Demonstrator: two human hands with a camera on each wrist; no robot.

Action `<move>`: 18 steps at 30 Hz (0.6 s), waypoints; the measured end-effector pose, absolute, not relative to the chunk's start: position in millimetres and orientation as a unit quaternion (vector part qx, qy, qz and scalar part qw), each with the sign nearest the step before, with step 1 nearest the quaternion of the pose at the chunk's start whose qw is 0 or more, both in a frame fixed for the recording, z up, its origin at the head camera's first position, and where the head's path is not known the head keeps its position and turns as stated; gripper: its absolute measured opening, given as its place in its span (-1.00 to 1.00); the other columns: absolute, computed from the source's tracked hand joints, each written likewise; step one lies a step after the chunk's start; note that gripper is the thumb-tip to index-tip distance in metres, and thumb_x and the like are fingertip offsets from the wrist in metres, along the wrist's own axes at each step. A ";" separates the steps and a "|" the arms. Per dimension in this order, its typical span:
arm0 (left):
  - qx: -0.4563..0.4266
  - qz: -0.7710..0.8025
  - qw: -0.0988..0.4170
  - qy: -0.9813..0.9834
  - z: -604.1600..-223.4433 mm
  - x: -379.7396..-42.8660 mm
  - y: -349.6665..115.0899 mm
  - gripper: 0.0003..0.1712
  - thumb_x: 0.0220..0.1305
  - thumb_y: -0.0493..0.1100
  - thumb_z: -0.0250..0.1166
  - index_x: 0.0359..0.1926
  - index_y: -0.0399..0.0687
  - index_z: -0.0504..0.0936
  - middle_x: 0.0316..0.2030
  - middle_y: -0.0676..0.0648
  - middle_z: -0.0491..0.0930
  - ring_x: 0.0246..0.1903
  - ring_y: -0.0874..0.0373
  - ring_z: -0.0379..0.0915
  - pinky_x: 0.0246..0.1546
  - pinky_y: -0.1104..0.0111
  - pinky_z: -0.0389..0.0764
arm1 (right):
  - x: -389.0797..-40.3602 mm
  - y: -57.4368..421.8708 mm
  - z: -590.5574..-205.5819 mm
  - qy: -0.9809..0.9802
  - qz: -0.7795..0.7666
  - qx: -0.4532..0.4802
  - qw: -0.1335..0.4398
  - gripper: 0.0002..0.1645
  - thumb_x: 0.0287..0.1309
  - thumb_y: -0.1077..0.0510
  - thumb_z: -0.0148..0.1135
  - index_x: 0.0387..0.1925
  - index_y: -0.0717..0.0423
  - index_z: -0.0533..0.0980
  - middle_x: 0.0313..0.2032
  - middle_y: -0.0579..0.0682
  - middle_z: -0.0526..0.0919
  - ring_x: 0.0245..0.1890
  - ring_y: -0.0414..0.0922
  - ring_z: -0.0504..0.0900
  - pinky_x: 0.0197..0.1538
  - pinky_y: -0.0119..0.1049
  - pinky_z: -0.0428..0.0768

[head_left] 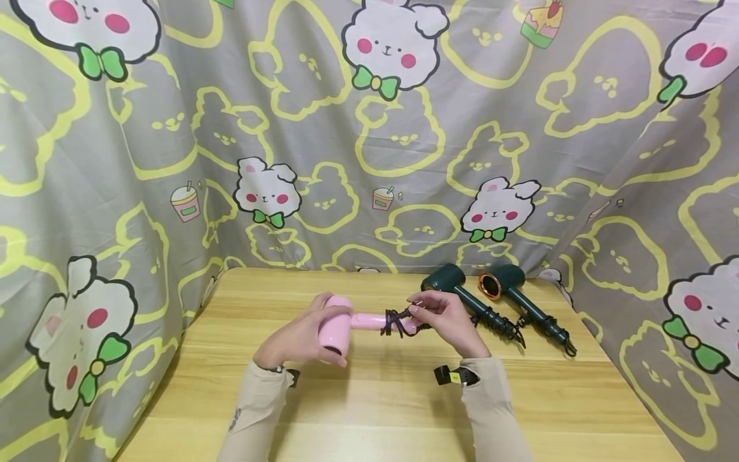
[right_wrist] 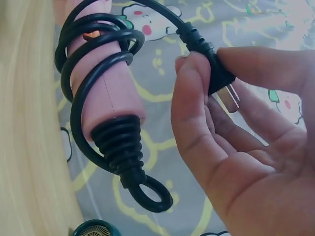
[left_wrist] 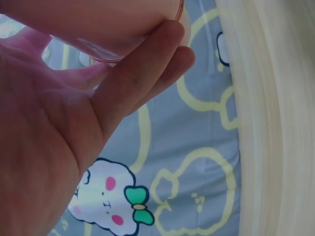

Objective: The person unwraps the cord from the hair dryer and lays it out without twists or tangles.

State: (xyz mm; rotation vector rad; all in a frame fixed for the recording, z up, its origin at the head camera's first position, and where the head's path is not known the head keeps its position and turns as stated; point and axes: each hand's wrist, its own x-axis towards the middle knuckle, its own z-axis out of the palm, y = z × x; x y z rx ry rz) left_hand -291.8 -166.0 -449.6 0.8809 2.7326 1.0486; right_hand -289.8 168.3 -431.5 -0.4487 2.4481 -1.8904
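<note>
A pink hair dryer (head_left: pixel 335 332) is held sideways over the table, its handle (head_left: pixel 367 321) pointing right. My left hand (head_left: pixel 296 337) grips the barrel, fingers and thumb around it; in the left wrist view the fingers lie along the pink barrel (left_wrist: pixel 98 24). A black cord (right_wrist: pixel 74 98) is wound several times around the handle. Beyond the handle's end, my right hand (head_left: pixel 444 317) pinches the black plug (right_wrist: pixel 219 73) between thumb and fingertips, its metal prongs (right_wrist: pixel 229 98) showing. From the plug, the cord runs back to the windings.
Two dark green hair dryers lie at the back right of the wooden table (head_left: pixel 369 410), the nearer one (head_left: pixel 447 277) close beyond my right hand, the other (head_left: pixel 508 282) farther right. Cords are bundled around their handles. A patterned grey curtain (head_left: pixel 323 128) surrounds the table's back and sides.
</note>
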 end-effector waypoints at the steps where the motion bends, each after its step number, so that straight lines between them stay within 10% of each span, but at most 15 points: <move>1: 0.287 0.345 0.040 0.892 -449.4 -292.2 -167.4 0.09 -0.30 0.30 0.73 0.35 0.43 0.48 0.52 -0.15 0.04 0.07 -0.11 0.48 -0.13 0.17 0.57 | -288.5 166.9 -429.8 0.782 -0.605 -0.146 0.013 -0.72 0.32 0.18 0.38 0.01 0.22 0.67 -0.22 0.24 0.78 -0.31 -0.02 0.81 -0.14 -0.18 0.76; 18: 0.261 0.365 0.014 0.894 -445.8 -294.1 -188.2 0.10 -0.30 0.21 0.76 0.35 0.54 0.45 0.56 -0.16 0.00 0.07 -0.15 0.50 -0.17 0.16 0.58 | -286.9 159.3 -437.0 0.763 -0.609 -0.177 0.129 -0.80 0.37 0.24 0.27 -0.18 0.38 0.60 -0.23 0.29 0.79 -0.36 -0.03 0.81 -0.13 -0.14 0.77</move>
